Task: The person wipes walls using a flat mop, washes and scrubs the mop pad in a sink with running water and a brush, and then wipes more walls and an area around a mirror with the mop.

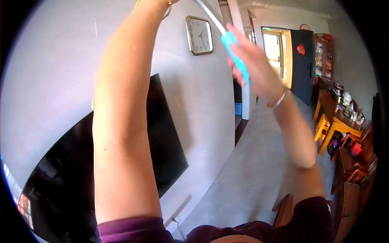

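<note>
the right hand [256,65] has its fingers wrapped round a teal-handled tool [229,39], raised ahead; the left hand is past the top edge, fingers unreadable. overhead work seems in hand, probably calling for a steady grip.

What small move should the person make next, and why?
Probably look slightly higher: the right hand holds the turquoise handle, but its pale shaft runs off the top edge and the left hand is out of view.

Clock [199,35] hangs on wall [206,109], above television [162,137]; handle [238,62] sits in right hand [259,69], right of clock; door [302,77] beyond; table [330,106] far right.
</note>
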`<state>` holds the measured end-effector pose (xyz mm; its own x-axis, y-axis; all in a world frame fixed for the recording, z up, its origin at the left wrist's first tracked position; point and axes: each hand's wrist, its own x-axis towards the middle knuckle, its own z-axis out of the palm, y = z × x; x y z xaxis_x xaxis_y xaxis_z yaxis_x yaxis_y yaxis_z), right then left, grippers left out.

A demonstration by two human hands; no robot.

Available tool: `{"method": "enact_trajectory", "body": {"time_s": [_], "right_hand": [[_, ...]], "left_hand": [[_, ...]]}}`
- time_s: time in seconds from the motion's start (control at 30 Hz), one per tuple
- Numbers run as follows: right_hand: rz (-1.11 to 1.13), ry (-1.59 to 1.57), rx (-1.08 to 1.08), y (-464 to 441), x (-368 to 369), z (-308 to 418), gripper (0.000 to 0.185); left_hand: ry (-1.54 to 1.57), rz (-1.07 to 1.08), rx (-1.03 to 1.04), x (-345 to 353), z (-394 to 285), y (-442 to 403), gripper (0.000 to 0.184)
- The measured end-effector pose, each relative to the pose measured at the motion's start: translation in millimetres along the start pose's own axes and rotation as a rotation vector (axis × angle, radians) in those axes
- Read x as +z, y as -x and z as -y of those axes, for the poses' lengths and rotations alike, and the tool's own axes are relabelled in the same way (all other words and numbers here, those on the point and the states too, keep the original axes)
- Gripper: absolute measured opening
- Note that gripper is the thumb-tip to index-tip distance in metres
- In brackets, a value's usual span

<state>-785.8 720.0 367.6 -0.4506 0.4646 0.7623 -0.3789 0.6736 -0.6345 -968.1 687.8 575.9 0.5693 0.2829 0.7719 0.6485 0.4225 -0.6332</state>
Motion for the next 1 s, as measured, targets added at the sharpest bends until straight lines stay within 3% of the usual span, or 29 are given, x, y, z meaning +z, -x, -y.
{"method": "enact_trajectory", "body": {"time_s": [0.03,0.17,0.2,0.23,0.33,0.47,0.53,0.6,0.77,0.87,0.93,1.0], "right_hand": [[-0.013,0.002,0.042,10,2,-17,0.053],[-0.033,-0.272,0.191,62,-10,-97,0.051],[-0.025,-0.294,0.197,72,-13,-112,0.051],[-0.052,-0.286,0.255,80,-19,-125,0.051],[-0.088,-0.289,0.357,101,-36,-155,0.052],[-0.086,-0.221,0.448,127,-63,-185,0.053],[-0.058,-0.198,0.449,155,-75,-217,0.053],[-0.004,0.096,0.338,201,-83,-256,0.053],[0.313,0.289,0.545,346,-98,-317,0.057],[0.469,0.355,0.792,415,-110,-309,0.056],[0.562,0.318,0.919,501,-126,-350,0.057],[0.635,0.311,0.818,597,-142,-419,0.056]], "left_hand": [[-0.06,-0.058,-0.016,24,3,0,0.018],[-0.087,0.292,0.123,87,-33,3,0.02],[-0.057,0.252,0.145,116,-50,11,0.031],[-0.257,0.305,0.22,130,-71,19,0.031],[-0.073,0.56,0.218,125,-134,26,0.026],[-0.047,0.549,0.285,145,-177,40,0.021],[-0.044,0.569,0.448,135,-194,58,0.017],[0.115,0.423,0.518,125,-209,96,0.014],[0.591,0.525,0.55,69,-279,219,0.005],[0.594,0.686,0.683,25,-323,277,0.009],[0.592,0.791,0.688,24,-333,309,0.009],[0.739,0.61,0.671,17,-351,338,0.006]]}}
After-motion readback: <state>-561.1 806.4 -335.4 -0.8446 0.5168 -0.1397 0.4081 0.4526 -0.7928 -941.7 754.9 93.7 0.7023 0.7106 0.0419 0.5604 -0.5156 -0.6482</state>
